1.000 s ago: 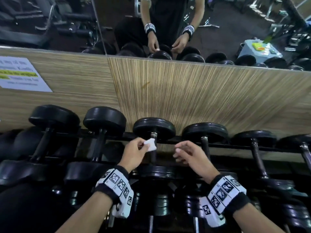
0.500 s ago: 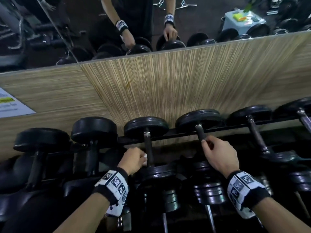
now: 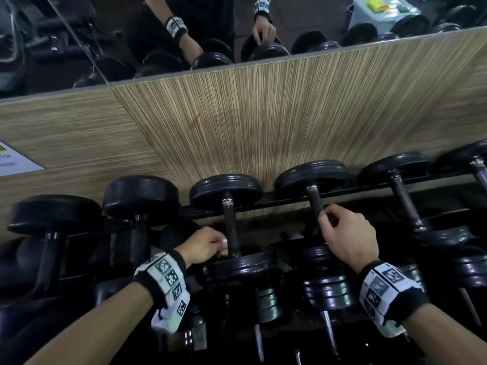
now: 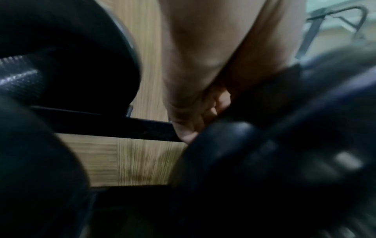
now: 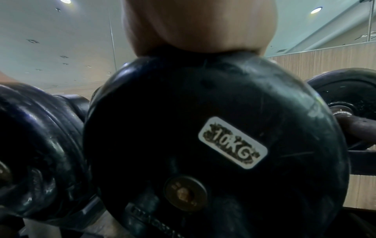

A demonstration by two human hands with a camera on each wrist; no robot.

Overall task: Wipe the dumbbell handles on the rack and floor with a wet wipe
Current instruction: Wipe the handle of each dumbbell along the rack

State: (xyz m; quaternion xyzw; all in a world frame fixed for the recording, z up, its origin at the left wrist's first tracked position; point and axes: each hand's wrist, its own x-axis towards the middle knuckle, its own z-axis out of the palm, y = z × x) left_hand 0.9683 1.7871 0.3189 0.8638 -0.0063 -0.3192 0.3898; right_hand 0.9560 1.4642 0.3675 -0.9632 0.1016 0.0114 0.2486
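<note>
Black dumbbells lie in a row on the rack (image 3: 284,200) in the head view. My left hand (image 3: 209,245) pinches a small white wet wipe (image 3: 224,243) against the lower end of the middle dumbbell's handle (image 3: 232,225), just above its near plate (image 3: 241,264). My right hand (image 3: 340,229) curls round the handle (image 3: 315,200) of the dumbbell to its right. In the right wrist view a plate marked 10KG (image 5: 215,136) fills the picture, and only the heel of my right hand (image 5: 199,27) shows above it. The left wrist view is blurred, with my left hand (image 4: 201,90) beside dark plates.
A wood-grain wall panel (image 3: 263,122) stands right behind the rack, with a mirror (image 3: 131,35) above it. More dumbbells (image 3: 400,196) continue right and left (image 3: 139,198). A lower tier of dumbbells (image 3: 326,288) sits below my wrists. A paper notice (image 3: 15,162) hangs far left.
My left hand slid the wipe from the top of the middle handle down to its lower end. My right hand, free a second ago, reached right and took hold of the neighbouring handle.
</note>
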